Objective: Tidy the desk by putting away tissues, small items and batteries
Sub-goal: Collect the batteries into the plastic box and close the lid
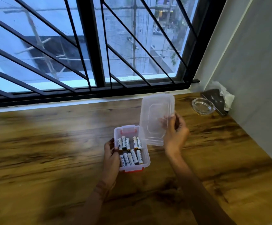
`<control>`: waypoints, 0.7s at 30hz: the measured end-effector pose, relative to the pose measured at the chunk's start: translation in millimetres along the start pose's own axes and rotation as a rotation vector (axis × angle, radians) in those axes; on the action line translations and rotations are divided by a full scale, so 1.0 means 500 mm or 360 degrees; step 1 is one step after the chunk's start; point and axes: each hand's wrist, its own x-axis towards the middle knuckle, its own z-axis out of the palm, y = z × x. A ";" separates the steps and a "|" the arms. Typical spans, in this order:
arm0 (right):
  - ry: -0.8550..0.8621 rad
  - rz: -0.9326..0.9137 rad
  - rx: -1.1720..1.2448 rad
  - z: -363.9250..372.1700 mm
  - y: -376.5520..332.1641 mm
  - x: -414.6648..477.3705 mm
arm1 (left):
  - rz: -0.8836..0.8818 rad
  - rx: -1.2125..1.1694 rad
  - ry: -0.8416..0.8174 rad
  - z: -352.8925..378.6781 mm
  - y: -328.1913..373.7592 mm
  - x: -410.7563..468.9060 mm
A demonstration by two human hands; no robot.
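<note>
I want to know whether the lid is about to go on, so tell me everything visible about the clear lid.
The lid looks like thin, translucent plastic, rectangular with rounded corners and a raised inner panel. It is off the box, tilted nearly upright above the box's right side. The right hand pinches its right edge. Whether its lower edge touches the box cannot be told.

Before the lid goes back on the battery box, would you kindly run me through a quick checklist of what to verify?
1. Batteries lie flat inside the box, none poking above the rim: ok.
2. Left hand steadies the box on the desk: ok.
3. Right hand has a firm grip on the lid: ok.
4. Lid lined up over the box: not ok, it is held tilted up and to the right of it.
5. Red latches swung clear of the rim: cannot tell.
6. Stray batteries left on the desk: ok, none visible.
</note>
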 end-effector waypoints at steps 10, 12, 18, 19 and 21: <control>-0.0287 0.0416 -0.0564 0.009 0.109 -0.048 | -0.0032 -0.0013 0.0096 -0.002 0.006 -0.011; -0.0368 0.0318 -0.0620 0.014 0.111 -0.057 | -0.0012 -0.0020 0.0097 -0.002 0.009 -0.014; -0.0441 0.0241 -0.0791 0.016 0.128 -0.068 | 0.0133 0.0162 0.0117 -0.001 0.009 -0.019; -0.0461 0.0244 -0.0802 0.015 0.127 -0.070 | 0.0139 0.0190 0.0120 -0.001 0.008 -0.018; -0.0484 0.0219 -0.0835 0.013 0.125 -0.071 | 0.0145 0.0224 0.0123 -0.002 0.005 -0.017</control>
